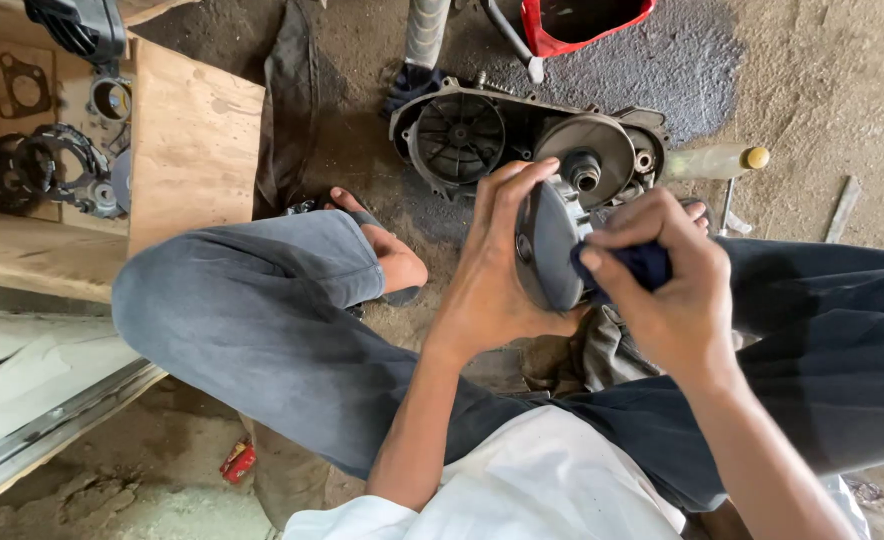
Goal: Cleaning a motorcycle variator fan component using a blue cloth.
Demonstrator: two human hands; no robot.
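My left hand [487, 285] wraps around the round metal disc [545, 245], fingers curled over its top edge and thumb under it, holding it on edge above my lap. My right hand [677, 285] is closed on a dark blue cloth [642, 262], pinched between thumb and fingers and pressed against the face of the disc. So the disc sits between both hands, just in front of my knees and near the open engine case [522, 140] on the ground.

I judge the wiping to be under way, not finished: the rim I can see looks dull grey, and I cannot tell how much of the hidden face is clean. The engine case lies open with its 2 round parts exposed, so the disc is plainly off the machine and not yet back on anything.

I squat on bare, dusty, oil-stained ground, with a darker patch of grit under the case. My bare foot [387, 250] rests on the dirt. A grey rag [602, 350] lies below my hands. A wooden crate [197, 140] to my left holds a gasket [20, 85] and black ring-shaped parts [37, 165]. A red tub [582, 20] stands past the case, a plastic bottle with a yellow cap [717, 160] lies beside it, and a small red packet [238, 461] lies near my hip.
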